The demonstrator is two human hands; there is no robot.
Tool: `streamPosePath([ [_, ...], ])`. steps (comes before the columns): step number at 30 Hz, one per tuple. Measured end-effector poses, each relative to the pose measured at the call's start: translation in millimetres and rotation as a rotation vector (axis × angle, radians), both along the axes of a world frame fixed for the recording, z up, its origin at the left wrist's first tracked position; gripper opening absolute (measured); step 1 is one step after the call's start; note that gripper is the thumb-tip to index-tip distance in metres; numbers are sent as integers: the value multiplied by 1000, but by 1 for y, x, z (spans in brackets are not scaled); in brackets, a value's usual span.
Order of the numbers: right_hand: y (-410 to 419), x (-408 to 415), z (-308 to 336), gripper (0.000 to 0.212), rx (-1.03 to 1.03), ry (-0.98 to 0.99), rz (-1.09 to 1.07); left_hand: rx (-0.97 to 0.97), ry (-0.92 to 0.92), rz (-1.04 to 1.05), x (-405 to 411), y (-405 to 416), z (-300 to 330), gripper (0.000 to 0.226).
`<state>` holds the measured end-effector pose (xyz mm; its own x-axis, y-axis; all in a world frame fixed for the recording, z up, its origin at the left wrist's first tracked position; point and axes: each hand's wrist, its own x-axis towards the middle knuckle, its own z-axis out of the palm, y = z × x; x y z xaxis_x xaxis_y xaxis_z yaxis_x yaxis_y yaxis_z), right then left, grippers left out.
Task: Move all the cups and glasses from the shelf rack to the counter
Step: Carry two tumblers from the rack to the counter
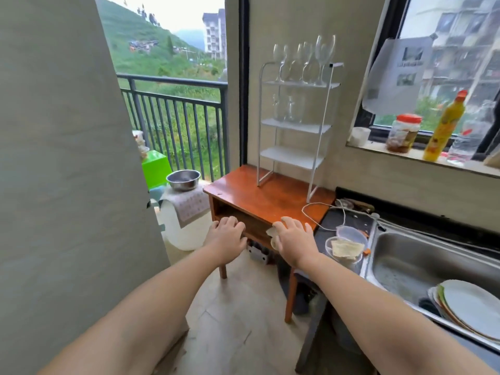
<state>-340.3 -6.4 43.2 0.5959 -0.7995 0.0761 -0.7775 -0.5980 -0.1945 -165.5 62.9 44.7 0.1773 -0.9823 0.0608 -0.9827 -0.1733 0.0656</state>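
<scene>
A white wire shelf rack (293, 125) stands on a small brown wooden table (259, 197) against the wall. Several clear wine glasses (304, 60) stand upright on its top shelf. Two or three clear glasses (288, 108) stand on the shelf below; the two lower shelves hold nothing. My left hand (226, 235) and my right hand (293, 238) reach forward in front of the table's near edge, palms down, fingers relaxed, holding nothing. Both are well below and short of the rack.
A dark counter (338, 220) with a white cable and plastic containers (346, 244) adjoins the table on the right, then a steel sink (422, 263) holding plates. Jars and bottles line the window sill (422, 155). A grey wall stands on the left; a steel bowl (183, 180) sits by the balcony.
</scene>
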Motion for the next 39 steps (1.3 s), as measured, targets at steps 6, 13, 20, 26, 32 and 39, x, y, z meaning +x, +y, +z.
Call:
streamPosePath([
  [6, -84, 47, 17, 42, -43, -43, -78, 0, -18, -42, 52, -94, 13, 40],
  [13, -210, 90, 35, 43, -120, -53, -159, -133, 11, -128, 79, -221, 33, 42],
  [20, -338, 119, 75, 45, -140, -81, -184, -219, 108, -142, 106, -356, 77, 39],
  [26, -414, 142, 108, 44, -170, -157, -252, -243, 391, -90, 117, -445, 103, 38],
  [32, -486, 178, 133, 44, -39, -620, -467, -318, 793, -24, 125, -537, 133, 52],
  [39, -555, 209, 137, 22, 129, -987, -639, -243, 1051, 48, 135, -603, 146, 42],
])
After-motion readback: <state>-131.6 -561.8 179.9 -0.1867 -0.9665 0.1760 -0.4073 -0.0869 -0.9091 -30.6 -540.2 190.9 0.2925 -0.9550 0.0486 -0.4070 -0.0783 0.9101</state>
